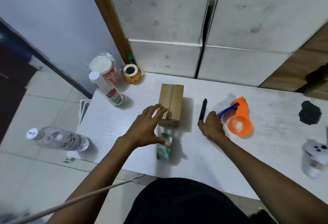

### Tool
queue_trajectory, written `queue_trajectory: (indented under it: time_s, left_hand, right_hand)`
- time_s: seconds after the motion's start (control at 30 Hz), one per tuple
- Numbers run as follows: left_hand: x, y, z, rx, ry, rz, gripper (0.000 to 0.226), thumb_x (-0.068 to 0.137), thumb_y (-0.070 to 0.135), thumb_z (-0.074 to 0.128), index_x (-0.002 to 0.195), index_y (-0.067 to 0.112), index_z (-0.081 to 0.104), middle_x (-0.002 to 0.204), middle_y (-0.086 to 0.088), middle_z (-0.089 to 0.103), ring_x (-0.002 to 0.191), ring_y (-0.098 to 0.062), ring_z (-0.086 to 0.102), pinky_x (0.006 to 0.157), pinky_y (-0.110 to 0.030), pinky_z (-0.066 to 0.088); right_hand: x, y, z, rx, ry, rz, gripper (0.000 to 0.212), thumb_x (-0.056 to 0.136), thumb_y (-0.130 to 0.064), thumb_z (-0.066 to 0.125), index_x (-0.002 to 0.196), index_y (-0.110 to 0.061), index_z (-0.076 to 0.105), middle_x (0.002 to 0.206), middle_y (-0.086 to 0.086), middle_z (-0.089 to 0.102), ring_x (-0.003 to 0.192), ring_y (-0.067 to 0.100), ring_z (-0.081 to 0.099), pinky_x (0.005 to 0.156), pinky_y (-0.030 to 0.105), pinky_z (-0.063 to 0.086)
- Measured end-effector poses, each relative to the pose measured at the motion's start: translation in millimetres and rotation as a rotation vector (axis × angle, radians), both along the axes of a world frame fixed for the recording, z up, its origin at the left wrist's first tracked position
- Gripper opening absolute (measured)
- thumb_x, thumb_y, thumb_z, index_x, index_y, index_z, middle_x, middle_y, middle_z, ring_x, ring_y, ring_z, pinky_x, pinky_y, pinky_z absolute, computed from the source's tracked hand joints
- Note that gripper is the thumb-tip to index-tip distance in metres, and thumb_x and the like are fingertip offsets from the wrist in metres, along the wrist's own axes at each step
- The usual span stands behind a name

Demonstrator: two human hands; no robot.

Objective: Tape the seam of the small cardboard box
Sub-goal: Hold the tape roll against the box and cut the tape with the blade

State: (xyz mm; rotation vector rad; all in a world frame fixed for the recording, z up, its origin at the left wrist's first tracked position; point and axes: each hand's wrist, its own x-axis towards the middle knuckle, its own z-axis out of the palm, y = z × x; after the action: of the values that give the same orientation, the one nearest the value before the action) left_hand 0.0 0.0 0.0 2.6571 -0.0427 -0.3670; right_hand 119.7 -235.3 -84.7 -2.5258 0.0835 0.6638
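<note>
The small cardboard box (171, 104) lies in the middle of the white table (204, 161), its long top seam running away from me with no tape visible on it. My left hand (147, 127) is open with spread fingers, and the fingertips touch the box's near left corner. A blurred green and white packet (164, 148) lies just under that hand, in front of the box. The orange tape dispenser (239, 119) with a blue handle rests to the right. My right hand (212, 126) is at the handle's end, fingers curled; whether it grips is unclear.
A black pen (203, 109) lies between box and right hand. Two capped bottles (106, 85) and a yellow label roll (131, 73) stand at the back left. A clear water bottle (58, 138) is at the left edge. A black stain (309, 114) and white controller (315, 152) are at the right.
</note>
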Motion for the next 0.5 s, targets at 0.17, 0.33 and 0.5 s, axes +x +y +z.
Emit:
queue_trajectory:
  time_s: [0.17,0.33,0.5]
  left_hand:
    - [-9,1,-15,0.022,0.101,-0.060,0.129,0.052,0.070,0.082,0.155,0.034,0.014,0.166,0.002,0.000,0.152,-0.021,0.007,0.115,-0.044,0.030]
    - [-11,5,-23,-0.003,0.115,-0.040,0.133,0.052,0.069,0.084,0.156,0.038,0.006,0.166,0.010,-0.009,0.152,-0.021,0.011,0.111,-0.045,0.041]
    - [-10,5,-24,0.019,0.103,-0.048,0.127,0.059,0.062,0.084,0.156,0.038,0.006,0.166,0.010,-0.010,0.151,-0.025,0.015,0.106,-0.045,0.044]
  right_hand:
    - [4,14,-12,-0.017,0.045,-0.033,0.047,0.092,-0.034,0.059,0.117,0.003,0.044,0.113,0.022,0.060,0.095,0.040,0.065,0.065,0.040,0.052]
    - [8,25,-20,-0.101,-0.001,-0.082,0.053,0.093,-0.039,0.060,0.120,0.004,0.043,0.120,0.022,0.056,0.105,0.041,0.060,0.066,0.037,0.042]
    - [18,25,-27,-0.069,0.094,-0.123,0.037,0.094,-0.025,0.055,0.114,0.006,0.052,0.103,0.018,0.061,0.082,0.033,0.060,0.055,0.029,0.042]
